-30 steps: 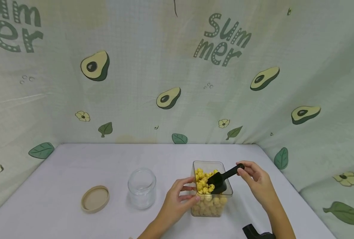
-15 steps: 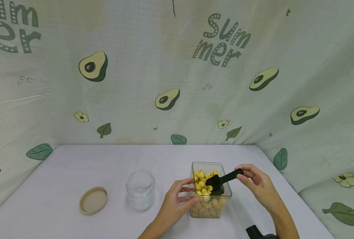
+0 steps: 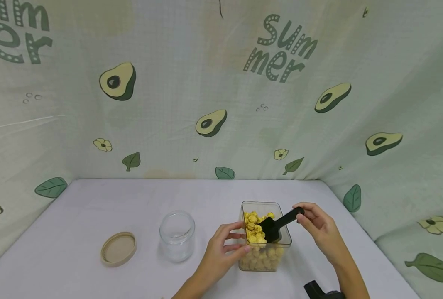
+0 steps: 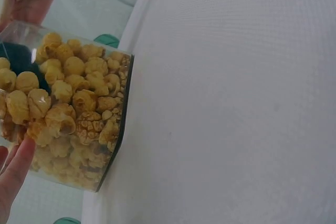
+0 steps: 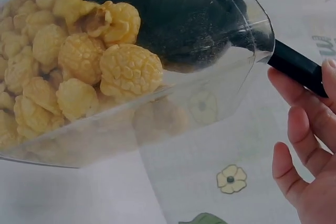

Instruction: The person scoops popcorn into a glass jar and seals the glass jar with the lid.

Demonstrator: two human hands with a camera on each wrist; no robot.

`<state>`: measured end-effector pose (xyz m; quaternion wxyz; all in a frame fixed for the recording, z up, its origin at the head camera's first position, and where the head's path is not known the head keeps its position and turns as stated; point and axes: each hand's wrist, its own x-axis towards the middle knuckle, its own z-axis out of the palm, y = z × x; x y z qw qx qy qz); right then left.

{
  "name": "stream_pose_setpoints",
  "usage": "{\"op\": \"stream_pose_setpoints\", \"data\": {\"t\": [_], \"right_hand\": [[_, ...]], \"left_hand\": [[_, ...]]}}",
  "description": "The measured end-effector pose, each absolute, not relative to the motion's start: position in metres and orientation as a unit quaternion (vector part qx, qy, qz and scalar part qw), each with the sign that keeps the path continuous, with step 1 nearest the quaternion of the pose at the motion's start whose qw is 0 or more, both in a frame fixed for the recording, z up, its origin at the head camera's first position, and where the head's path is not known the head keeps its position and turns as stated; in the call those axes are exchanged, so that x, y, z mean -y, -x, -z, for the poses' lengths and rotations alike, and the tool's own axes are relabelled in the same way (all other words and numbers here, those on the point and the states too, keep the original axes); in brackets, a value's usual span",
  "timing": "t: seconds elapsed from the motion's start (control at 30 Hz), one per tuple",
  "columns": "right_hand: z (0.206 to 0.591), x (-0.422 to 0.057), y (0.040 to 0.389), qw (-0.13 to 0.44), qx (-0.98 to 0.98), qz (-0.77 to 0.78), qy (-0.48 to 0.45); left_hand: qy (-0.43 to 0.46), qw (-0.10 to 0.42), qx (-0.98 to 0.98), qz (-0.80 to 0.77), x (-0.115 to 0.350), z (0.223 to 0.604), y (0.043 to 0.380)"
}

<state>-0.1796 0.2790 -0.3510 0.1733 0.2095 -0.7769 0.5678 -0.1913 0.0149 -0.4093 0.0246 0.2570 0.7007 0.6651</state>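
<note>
Toward the left edge of the white tabletop [image 3: 139, 203], though well in from it, a round beige lid [image 3: 118, 250] lies flat. To its right, apart from it, a clear round jar [image 3: 177, 238] stands upright with its mouth facing up.

Next comes the left hand [image 3: 219, 254], reaching in from the near side. Its thumb and fingers are parted only as far as the corner they hold: the thumb rests on the near wall of a clear rectangular box [image 3: 260, 206], the fingers against its left wall.

The box stands upright and uncovered, right of the tabletop's middle, its near part filled with yellow popcorn [image 3: 252, 217]. Inside, toward the right, sits the blade of a black scoop [image 3: 270, 227], touching the popcorn; the right wrist view shows kernels against it. The scoop's handle slants up over the rim toward the tabletop's far right corner.

The right hand [image 3: 321, 229] pinches the end of that handle between thumb and forefinger, the other fingers bent and clear of it. A black object [image 3: 318, 290], partly cut off, shows beside the right forearm. Behind the tabletop's far edge hangs a pale cloth [image 3: 161, 79] printed with avocados, leaves and flowers.
</note>
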Motion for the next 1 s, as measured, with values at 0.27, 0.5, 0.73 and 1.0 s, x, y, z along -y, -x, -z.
{"op": "stream_pose_setpoints", "data": {"t": [0.27, 0.5, 0.73, 1.0], "right_hand": [[0.353, -0.272, 0.182, 0.173, 0.794, -0.547, -0.201], [0.358, -0.254, 0.186, 0.165, 0.832, -0.5, -0.172], [0.358, -0.257, 0.184, 0.149, 0.818, -0.525, -0.18], [0.359, -0.262, 0.183, 0.107, 0.787, -0.578, -0.186]], "left_hand": [[-0.248, 0.026, -0.703, -0.666, -0.014, 0.409, 0.192], [-0.24, 0.026, -0.705, -0.667, -0.013, 0.409, 0.194], [-0.249, 0.021, -0.693, -0.677, -0.013, 0.407, 0.191], [-0.252, 0.024, -0.688, -0.68, -0.016, 0.408, 0.189]]}}
